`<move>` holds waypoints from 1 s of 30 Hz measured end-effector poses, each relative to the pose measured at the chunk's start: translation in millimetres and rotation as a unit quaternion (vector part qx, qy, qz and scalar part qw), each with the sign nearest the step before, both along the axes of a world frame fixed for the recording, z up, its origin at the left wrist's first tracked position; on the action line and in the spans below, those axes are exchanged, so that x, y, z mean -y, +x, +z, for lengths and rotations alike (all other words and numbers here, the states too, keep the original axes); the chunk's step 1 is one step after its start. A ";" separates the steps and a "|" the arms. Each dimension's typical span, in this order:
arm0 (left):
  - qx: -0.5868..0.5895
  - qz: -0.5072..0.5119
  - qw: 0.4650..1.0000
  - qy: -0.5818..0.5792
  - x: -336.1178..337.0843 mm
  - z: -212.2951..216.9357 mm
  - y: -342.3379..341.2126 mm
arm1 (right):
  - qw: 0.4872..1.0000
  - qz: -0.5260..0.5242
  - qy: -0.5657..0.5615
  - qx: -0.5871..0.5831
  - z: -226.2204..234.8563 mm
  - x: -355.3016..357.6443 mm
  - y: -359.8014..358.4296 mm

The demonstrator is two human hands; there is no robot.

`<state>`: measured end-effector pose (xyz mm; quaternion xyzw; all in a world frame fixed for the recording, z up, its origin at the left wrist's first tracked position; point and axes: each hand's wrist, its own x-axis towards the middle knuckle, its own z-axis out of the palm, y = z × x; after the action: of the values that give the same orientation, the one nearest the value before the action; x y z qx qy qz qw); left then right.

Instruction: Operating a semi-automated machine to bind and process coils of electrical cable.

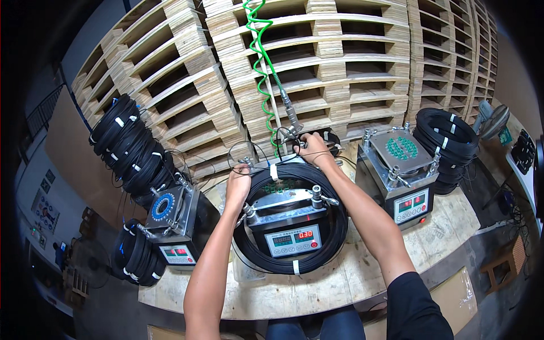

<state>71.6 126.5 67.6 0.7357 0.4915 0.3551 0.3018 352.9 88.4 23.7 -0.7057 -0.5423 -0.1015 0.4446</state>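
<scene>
Hands (238,182) at rear posts (246,162), black cable coil (277,264) around central machine (293,241)

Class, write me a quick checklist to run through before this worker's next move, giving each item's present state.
1. Black cable coil around the middle machine: ok, it encircles it.
2. Coil bound: ok, a white front tie and a white rear tie show.
3. Display panel lit and unobstructed: ok, red digits show and the coil passes below it.
4. Loose cable clear of the hands: not ok, a thin loop arches beside the left hand.
5. Secure grip by the left hand and right hand: cannot tell, the fingertips are partly hidden at the machine's far side.
</scene>
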 end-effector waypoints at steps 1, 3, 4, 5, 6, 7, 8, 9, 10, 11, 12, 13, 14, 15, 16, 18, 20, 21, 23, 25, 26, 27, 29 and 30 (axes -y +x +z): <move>0.008 -0.001 1.000 0.006 -3.1 -1.4 -3.7 | 1.000 0.006 0.001 -0.003 5.0 -2.8 -5.3; 0.022 0.002 1.000 0.009 -7.2 -3.8 -15.9 | 0.978 0.143 -0.063 -0.140 15.6 -9.8 -21.3; 0.032 -0.001 0.999 0.007 -4.6 -2.4 -13.5 | 0.982 0.139 -0.043 -0.121 12.3 -12.7 -21.2; 0.037 -0.021 0.999 -0.006 4.4 -2.4 16.4 | 0.970 0.184 -0.042 -0.152 -6.4 -14.0 23.8; 0.057 -0.057 0.997 -0.018 9.6 -7.9 48.2 | 0.956 0.225 -0.042 -0.183 -23.1 -7.3 70.8; 0.033 0.004 0.999 -0.002 -9.9 -10.7 -3.9 | 0.926 0.290 -0.107 -0.218 8.7 -15.3 3.9; 0.025 0.010 1.000 0.008 -12.3 -9.9 -5.8 | 0.908 0.308 -0.103 -0.266 13.3 -13.7 -0.6; 0.037 0.006 0.999 -0.004 -11.8 -12.1 -9.1 | 0.904 0.307 -0.116 -0.274 15.5 -16.1 -5.6; 0.038 -0.010 0.997 -0.064 -5.1 -2.9 -9.2 | 0.899 0.308 -0.124 -0.286 16.5 -15.9 -5.5; 0.038 -0.029 0.995 -0.084 -10.1 -4.7 -7.8 | 0.909 0.302 -0.135 -0.252 17.2 -15.1 -5.0; 0.039 -0.048 0.993 -0.105 -12.9 -5.1 -5.3 | 0.910 0.300 -0.176 -0.226 18.9 -9.9 2.7; 0.043 -0.061 0.991 -0.110 -6.5 -3.9 10.9 | 0.938 0.239 -0.136 -0.210 0.6 -3.3 22.6; 0.047 -0.082 0.985 -0.146 -1.5 2.2 11.1 | 0.958 0.194 -0.094 -0.191 -6.0 1.2 18.6; 0.052 -0.105 0.976 -0.184 2.5 7.0 12.7 | 0.947 0.208 -0.132 -0.205 -11.4 14.6 27.6; 0.060 -0.085 0.978 -0.182 -3.4 10.1 -5.9 | 0.942 0.207 -0.133 -0.226 -3.2 25.2 2.3; 0.065 -0.152 0.963 -0.213 -9.9 10.8 -5.3 | 0.933 0.212 -0.110 -0.269 1.8 64.6 -4.4; 0.093 -0.139 0.961 -0.221 -34.5 0.2 -14.0 | 0.932 0.235 -0.184 -0.206 32.1 104.1 -24.7; 0.136 -0.105 0.963 -0.207 -71.7 -21.7 -28.2 | 0.935 0.241 -0.126 -0.226 31.6 107.1 -43.4; 0.252 -0.028 0.931 -0.261 -67.4 -23.6 -12.9 | 0.954 0.171 -0.059 -0.238 15.9 118.5 -51.7; 0.294 -0.080 0.891 -0.336 -95.7 -46.7 12.6 | 0.976 0.061 -0.006 -0.208 4.3 129.6 -46.4; 0.318 -0.081 0.869 -0.369 -100.0 -50.7 23.9 | 0.978 0.057 -0.011 -0.201 3.7 132.1 -42.1; 0.396 -0.143 0.833 -0.358 -130.6 -68.5 -3.0 | 0.971 0.092 -0.012 -0.219 10.5 122.6 -59.1; 0.382 -0.107 0.845 -0.359 -151.0 -81.0 -5.6 | 0.967 0.116 -0.010 -0.225 10.5 118.7 -65.1; 0.362 -0.074 0.857 -0.359 -158.8 -82.3 -8.0 | 0.968 0.118 -0.013 -0.222 12.0 118.4 -68.1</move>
<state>63.6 285.3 -14.6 0.4299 0.3849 0.3715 0.7273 284.8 -30.1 35.7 -0.6471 -0.5111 0.1182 0.5532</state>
